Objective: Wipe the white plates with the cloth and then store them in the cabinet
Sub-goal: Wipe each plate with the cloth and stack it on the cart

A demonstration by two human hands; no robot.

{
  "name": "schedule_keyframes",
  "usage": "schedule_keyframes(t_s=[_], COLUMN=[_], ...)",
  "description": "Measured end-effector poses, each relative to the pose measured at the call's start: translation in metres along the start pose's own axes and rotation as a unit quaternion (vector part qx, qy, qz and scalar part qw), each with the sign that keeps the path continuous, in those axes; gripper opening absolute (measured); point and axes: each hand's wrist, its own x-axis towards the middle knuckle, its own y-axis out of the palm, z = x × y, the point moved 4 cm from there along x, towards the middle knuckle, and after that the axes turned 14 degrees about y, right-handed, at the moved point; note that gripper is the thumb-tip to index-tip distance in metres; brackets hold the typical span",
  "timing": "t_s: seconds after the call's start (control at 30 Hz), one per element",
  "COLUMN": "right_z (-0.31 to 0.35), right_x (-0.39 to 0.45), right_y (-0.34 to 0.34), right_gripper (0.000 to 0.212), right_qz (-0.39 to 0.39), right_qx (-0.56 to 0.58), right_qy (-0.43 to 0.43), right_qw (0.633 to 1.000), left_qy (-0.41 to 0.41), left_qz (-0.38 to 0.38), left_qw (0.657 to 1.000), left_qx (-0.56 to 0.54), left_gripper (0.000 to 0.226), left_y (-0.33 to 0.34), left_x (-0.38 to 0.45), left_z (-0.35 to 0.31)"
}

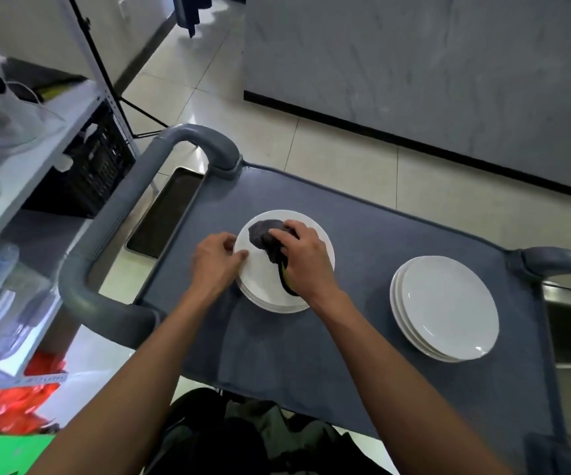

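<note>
Right hand (306, 260) bunched around dark cloth (266, 238), pressing it onto top plate of left stack (260, 286). Left hand (216, 264) pinches that plate's left rim, thumb on top. Second stack of white plates (448, 308) sits well apart to the right on grey cart top (363, 241).

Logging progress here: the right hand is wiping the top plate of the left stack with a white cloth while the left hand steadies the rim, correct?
Not quite. In the head view the cloth is dark, not white. The rest holds: the right hand presses it on the top plate of the left stack while the left hand steadies the rim.
</note>
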Motion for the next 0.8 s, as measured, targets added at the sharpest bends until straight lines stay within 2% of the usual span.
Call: schedule_keyframes(t_s=[0.13,0.33,0.53,0.8], right_z=[-0.003,-0.014,-0.016,-0.013], right_x=[-0.004,-0.012,-0.014,-0.020], right_y=[0.011,0.015,0.025,0.029], right_gripper=[0.042,0.065,0.065,0.061], right_qz=[0.030,0.071,0.080,0.041], right_qx=[-0.057,-0.110,-0.093,-0.035], right_qy=[-0.011,-0.023,-0.005,0.007], right_qw=[0.998,0.991,0.992,0.998], left_qy=[0.008,0.056,0.065,0.060], left_qz=[0.000,-0.004,-0.005,-0.022], left_qw=[1.000,0.994,0.991,0.993], left_qx=[0.021,0.091,0.116,0.097], left_gripper=[0.022,0.017,0.017,0.016], left_y=[0.004,0.008,0.009,0.010], left_x=[0.004,0.006,0.009,0.006], left_z=[-0.001,0.002,0.001,-0.002])
